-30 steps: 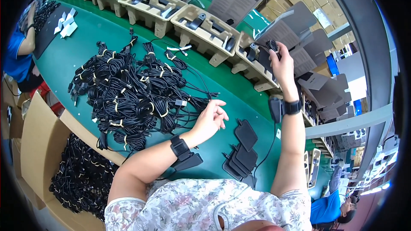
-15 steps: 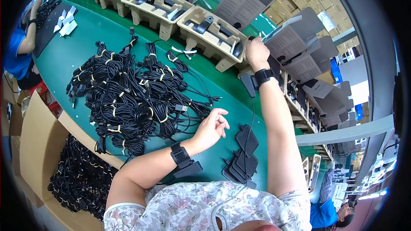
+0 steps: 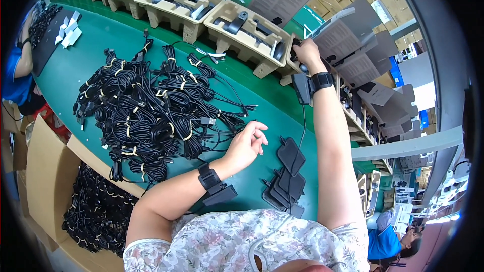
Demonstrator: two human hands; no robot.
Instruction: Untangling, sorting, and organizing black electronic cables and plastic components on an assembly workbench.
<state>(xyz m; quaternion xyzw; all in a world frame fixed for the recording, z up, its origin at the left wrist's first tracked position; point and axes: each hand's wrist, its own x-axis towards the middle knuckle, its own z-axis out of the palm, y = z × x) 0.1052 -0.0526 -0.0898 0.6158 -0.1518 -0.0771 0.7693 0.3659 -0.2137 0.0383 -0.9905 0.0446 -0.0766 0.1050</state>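
At the far left a co-worker in a blue sleeve point(image 3: 17, 70) leans over the green desk point(image 3: 91, 55), and a cardboard box point(image 3: 45, 171) below the desk edge holds more black cable bundles. On the desk in front of you lies the big heap of coiled black cables point(image 3: 146, 116), each bundle tied with a pale band. Your left hand point(image 3: 247, 143) hovers just right of that heap, fingers loosely curled and holding nothing, its fingertips close to the loose cable ends that trail out of the pile. Just right of that hand, a small stack of flat black pads point(image 3: 287, 176) lies on the desk, near but not touching it. Further right and away from you, your right hand point(image 3: 305, 53) reaches into the pulp tray point(image 3: 247, 35) at the back of the desk, at its right end; it is closed around a small black part, though you cannot tell exactly what it is
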